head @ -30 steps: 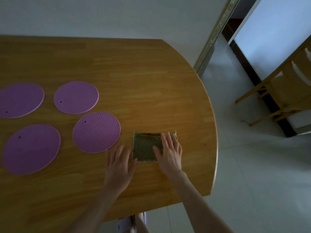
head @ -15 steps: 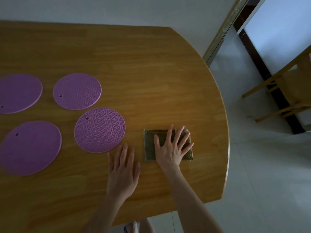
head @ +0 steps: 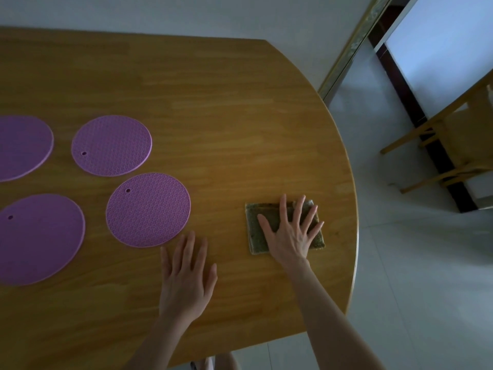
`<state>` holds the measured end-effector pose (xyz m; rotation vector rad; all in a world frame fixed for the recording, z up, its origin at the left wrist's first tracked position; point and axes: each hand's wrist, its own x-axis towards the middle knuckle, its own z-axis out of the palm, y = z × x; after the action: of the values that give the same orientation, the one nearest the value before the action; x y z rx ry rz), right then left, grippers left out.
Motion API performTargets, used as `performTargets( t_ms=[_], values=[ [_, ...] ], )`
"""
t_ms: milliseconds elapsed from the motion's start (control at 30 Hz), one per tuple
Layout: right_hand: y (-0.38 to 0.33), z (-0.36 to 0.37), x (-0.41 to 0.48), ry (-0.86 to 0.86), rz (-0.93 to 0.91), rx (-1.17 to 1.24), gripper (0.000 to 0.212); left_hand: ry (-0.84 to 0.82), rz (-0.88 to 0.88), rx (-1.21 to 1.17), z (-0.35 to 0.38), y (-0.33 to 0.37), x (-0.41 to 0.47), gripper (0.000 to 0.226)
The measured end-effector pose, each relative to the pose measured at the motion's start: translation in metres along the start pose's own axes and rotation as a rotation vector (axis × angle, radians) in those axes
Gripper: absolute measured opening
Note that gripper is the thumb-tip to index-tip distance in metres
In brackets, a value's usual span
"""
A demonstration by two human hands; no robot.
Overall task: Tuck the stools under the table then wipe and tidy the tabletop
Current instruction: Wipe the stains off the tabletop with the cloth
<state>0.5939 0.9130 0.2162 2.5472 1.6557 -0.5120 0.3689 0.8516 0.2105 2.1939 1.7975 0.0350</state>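
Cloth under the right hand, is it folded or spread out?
Folded: the cloth is a compact rectangle with layered edges showing, pressed flat by the right hand.

Counter [head: 213, 102]: honey-coloured wood with plank grain; straight far edge, rounded right end.

Scouring cloth [head: 252, 236]: dark green, rectangular, pale rim. It lies flat on the counter, close to its rounded right edge and toward the near side. The right grip [head: 290, 233] lies on it with straight, spread fingers, covering its middle.

Mats, four: purple, round, thin, with an embossed scale pattern and one small hole near each rim. They lie flat on the counter's left half, two by two, none touching.
- far-left mat [head: 21, 148]: cut off by the frame edge.
- far-right mat [head: 111, 145]
- near-right mat [head: 148, 209]: nearest the counter's middle.
- near-left mat [head: 40, 239]
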Motion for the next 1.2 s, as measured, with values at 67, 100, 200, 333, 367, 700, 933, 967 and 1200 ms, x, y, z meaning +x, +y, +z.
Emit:
performTargets(
  t_ms=[67,100,200,333,367,700,933,967,1200],
  values=[
    [-0.008,-0.005,0.013,-0.007,0.016,0.015,0.082,0.007,-0.001,-0.003,0.0,0.0,0.0,0.064],
    [-0.013,-0.006,0.016,-0.007,0.011,0.013,0.082,0.01,-0.002,-0.004,0.0,0.001,0.0,0.064],
    [-0.021,-0.001,0.01,0.014,0.028,0.02,0.089,0.021,-0.004,-0.017,0.0,0.001,0.0,0.062],
    [-0.028,0.004,0.001,0.046,0.144,0.069,0.102,0.029,-0.018,-0.026,-0.002,0.003,0.002,0.061],
    [-0.032,0.005,0.0,0.042,0.163,0.077,0.104,0.027,-0.015,-0.025,-0.003,0.005,0.004,0.061],
    [-0.018,-0.009,0.042,0.041,0.132,0.041,0.103,-0.032,0.007,-0.009,-0.006,0.031,0.058,0.064],
    [-0.053,-0.02,0.102,0.005,-0.056,-0.036,0.104,-0.035,0.01,-0.004,-0.002,0.028,0.058,0.06],
    [-0.057,-0.017,0.096,0.002,-0.099,-0.045,0.104,-0.037,0.008,-0.004,-0.002,0.028,0.058,0.06],
    [-0.014,-0.026,0.105,0.028,-0.033,0.012,0.106,-0.056,0.003,-0.014,-0.004,0.03,0.059,0.061]
  ],
)
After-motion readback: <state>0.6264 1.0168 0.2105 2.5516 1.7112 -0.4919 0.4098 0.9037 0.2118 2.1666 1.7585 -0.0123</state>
